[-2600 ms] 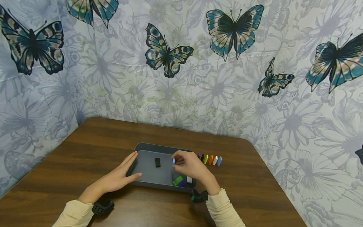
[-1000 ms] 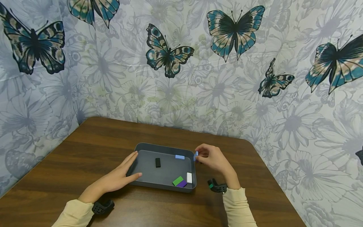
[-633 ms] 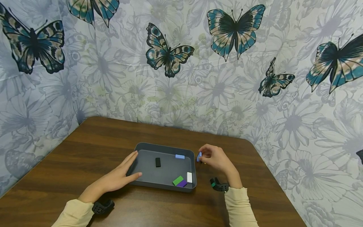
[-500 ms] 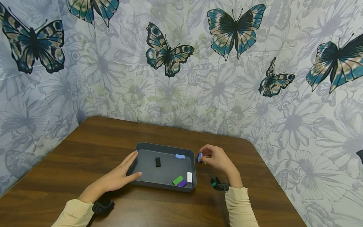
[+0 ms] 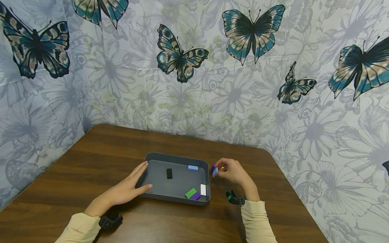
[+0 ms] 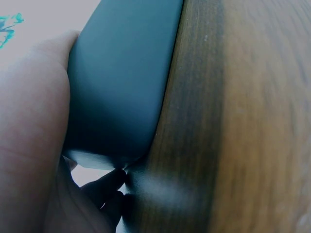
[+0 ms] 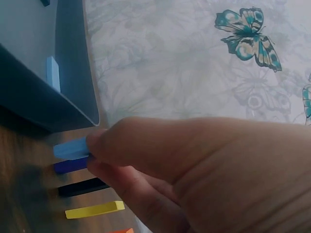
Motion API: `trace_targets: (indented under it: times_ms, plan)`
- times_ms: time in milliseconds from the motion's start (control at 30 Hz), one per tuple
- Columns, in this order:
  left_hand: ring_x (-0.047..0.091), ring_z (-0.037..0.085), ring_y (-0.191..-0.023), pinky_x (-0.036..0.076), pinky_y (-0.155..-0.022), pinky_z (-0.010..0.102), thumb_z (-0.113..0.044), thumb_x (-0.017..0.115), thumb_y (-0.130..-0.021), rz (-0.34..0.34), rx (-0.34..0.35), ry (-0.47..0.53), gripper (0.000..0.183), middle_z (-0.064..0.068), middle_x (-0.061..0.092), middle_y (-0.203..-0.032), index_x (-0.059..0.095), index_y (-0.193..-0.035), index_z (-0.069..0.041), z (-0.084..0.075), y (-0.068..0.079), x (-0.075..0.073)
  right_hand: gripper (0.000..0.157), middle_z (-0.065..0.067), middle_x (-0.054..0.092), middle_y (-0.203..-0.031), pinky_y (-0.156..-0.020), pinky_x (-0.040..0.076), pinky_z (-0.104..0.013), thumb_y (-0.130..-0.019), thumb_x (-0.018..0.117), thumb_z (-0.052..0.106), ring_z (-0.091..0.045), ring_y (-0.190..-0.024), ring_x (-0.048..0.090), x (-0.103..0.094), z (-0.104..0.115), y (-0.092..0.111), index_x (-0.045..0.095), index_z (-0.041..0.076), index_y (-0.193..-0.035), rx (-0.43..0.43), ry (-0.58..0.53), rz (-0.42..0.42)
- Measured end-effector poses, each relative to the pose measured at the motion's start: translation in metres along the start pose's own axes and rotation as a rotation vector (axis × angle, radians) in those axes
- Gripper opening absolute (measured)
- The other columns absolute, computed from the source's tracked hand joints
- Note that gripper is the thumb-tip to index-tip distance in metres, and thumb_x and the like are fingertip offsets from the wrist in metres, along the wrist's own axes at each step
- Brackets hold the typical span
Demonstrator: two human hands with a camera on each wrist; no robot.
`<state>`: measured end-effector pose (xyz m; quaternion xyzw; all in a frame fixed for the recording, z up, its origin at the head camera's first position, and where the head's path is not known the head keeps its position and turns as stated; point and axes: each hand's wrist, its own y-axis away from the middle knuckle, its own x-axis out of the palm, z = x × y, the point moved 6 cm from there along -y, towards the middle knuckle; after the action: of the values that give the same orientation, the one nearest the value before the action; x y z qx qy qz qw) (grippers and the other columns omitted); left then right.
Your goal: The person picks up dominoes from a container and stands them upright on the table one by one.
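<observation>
Pinching a light blue block (image 7: 71, 149) between thumb and fingertips, the right hand (image 5: 233, 171) is positioned just outside the right end of the gray tray (image 5: 170, 188). The fingertips cover the gripped end of this block; its free end projects from them toward the tray. A purple block (image 7: 70, 165) stands immediately alongside the held block, outside the same tray end; contact between the two cannot be determined. A black block (image 7: 77, 188), a yellow block (image 7: 95, 209) and an orange block (image 7: 125, 231) continue the row outside the tray.

The left hand (image 5: 129, 187) rests against the tray's left end, its fingers straight and its thumb spread apart from them. Inside the tray: a second light blue block (image 5: 192, 167) near the far wall; a second black block (image 5: 169, 173) left of center; a white block (image 5: 203, 190), a green block (image 5: 190, 193) and a second purple block (image 5: 195, 196) near the front right corner.
</observation>
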<state>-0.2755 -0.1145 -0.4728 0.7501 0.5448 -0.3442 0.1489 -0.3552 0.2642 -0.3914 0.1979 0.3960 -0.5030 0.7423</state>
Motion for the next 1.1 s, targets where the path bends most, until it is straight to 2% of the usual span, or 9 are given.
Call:
trace_targets:
  times_ms: [267, 467, 733, 1100]
  plan:
    - [0.009, 0.045, -0.157, 0.024, -0.116, 0.071, -0.056, 0.059, -0.101, -0.001, 0.003, -0.005, 0.097, 0.017, 0.001, -0.173, 0.007, -0.166, -0.005, -0.001, 0.000, 0.000, 0.018, -0.008, 0.076, -0.100, -0.078, 0.061, -0.035, -0.087, 0.080, 0.002, -0.023, -0.091, 0.075, 0.010, -0.006, -0.006, 0.072, 0.005, -0.102, -0.003, 0.079, 0.011]
    - [0.009, 0.044, -0.158, 0.024, -0.116, 0.071, -0.058, 0.058, -0.101, 0.000, 0.003, -0.009, 0.098, 0.016, 0.001, -0.173, 0.007, -0.167, -0.006, 0.000, -0.001, 0.000, 0.016, -0.010, 0.077, -0.101, -0.080, 0.061, -0.038, -0.088, 0.079, 0.001, -0.024, -0.093, 0.074, 0.014, -0.004, -0.006, 0.072, 0.004, -0.102, 0.020, 0.108, 0.015]
    - [0.009, 0.044, -0.158, 0.025, -0.116, 0.071, -0.055, 0.060, -0.101, 0.000, -0.004, -0.003, 0.097, 0.016, 0.001, -0.174, 0.007, -0.167, -0.006, 0.000, -0.001, 0.000, 0.016, -0.004, 0.077, -0.096, -0.078, 0.061, -0.036, -0.086, 0.081, 0.002, -0.020, -0.091, 0.074, 0.020, -0.006, -0.007, 0.073, 0.008, -0.098, 0.030, 0.149, -0.007]
    - [0.008, 0.044, -0.158, 0.023, -0.116, 0.071, -0.055, 0.059, -0.101, 0.001, -0.008, -0.002, 0.097, 0.016, 0.000, -0.174, 0.007, -0.167, -0.006, -0.001, -0.001, -0.001, 0.016, -0.005, 0.076, -0.099, -0.079, 0.061, -0.038, -0.087, 0.081, 0.003, -0.023, -0.095, 0.074, 0.020, -0.006, -0.007, 0.073, 0.008, -0.099, 0.034, 0.146, -0.015]
